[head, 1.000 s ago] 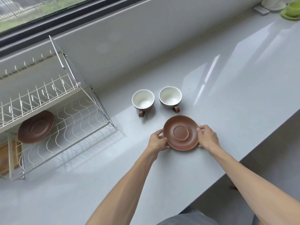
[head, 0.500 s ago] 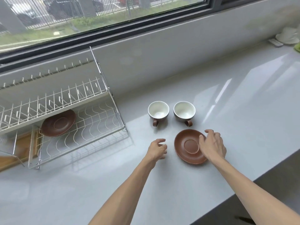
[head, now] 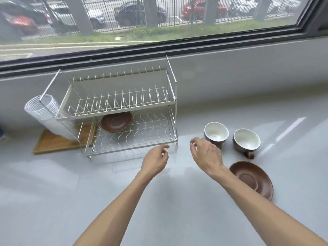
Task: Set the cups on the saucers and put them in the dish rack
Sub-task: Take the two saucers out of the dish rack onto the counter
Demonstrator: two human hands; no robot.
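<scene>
Two brown cups with white insides stand on the counter: the left cup (head: 216, 134) and the right cup (head: 246, 141), handles toward me. A brown saucer (head: 253, 178) lies in front of them, partly behind my right forearm. A second brown saucer (head: 116, 121) rests on the lower shelf of the two-tier wire dish rack (head: 131, 144). My left hand (head: 155, 159) hovers empty by the rack's front right corner, fingers loosely curled. My right hand (head: 205, 155) hangs empty just left of the left cup, fingers apart.
A white ribbed cutlery holder (head: 42, 110) hangs on the rack's left end above a wooden tray (head: 53, 143). A low wall and a window run along the back. The grey counter (head: 53, 201) stretches toward me.
Both hands have let go of the near saucer and moved left and forward toward the rack. My view has swung up and left, bringing the whole rack into sight.
</scene>
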